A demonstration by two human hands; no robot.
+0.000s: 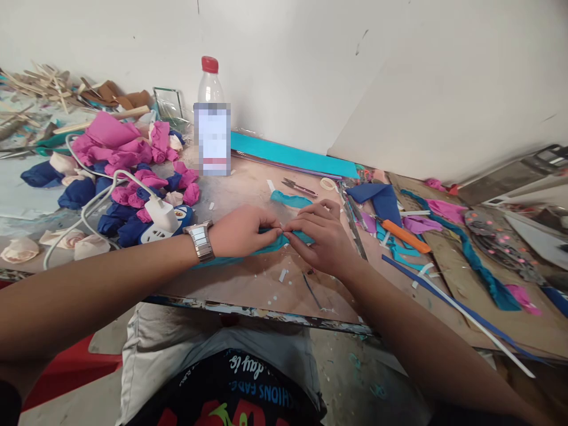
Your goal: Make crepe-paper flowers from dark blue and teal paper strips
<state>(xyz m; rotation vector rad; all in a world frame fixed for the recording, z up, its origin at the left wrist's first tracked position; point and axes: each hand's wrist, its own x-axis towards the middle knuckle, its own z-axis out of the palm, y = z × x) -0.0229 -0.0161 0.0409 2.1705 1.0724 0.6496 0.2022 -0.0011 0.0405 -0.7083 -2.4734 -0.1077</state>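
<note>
A long teal crepe strip (266,245) stretches just above the table, near its front edge. My left hand (242,232), with a metal watch on the wrist, pinches the strip between thumb and fingers. Close beside it, my right hand (323,236) grips the same strip with thumb and index finger, its other fingers curled above. The two sets of fingertips nearly meet. Behind the hands lies a short teal crumpled piece (290,199), with small scissors (300,188) and a tape ring (328,184) farther back.
Pink, blue and cream crepe flowers (128,154), a white charger (160,213) and its cable fill the left. A bottle (211,83) stands at the wall. On the right lie an orange cutter (406,236), crepe scraps and a twisted teal strip (470,254) on cardboard.
</note>
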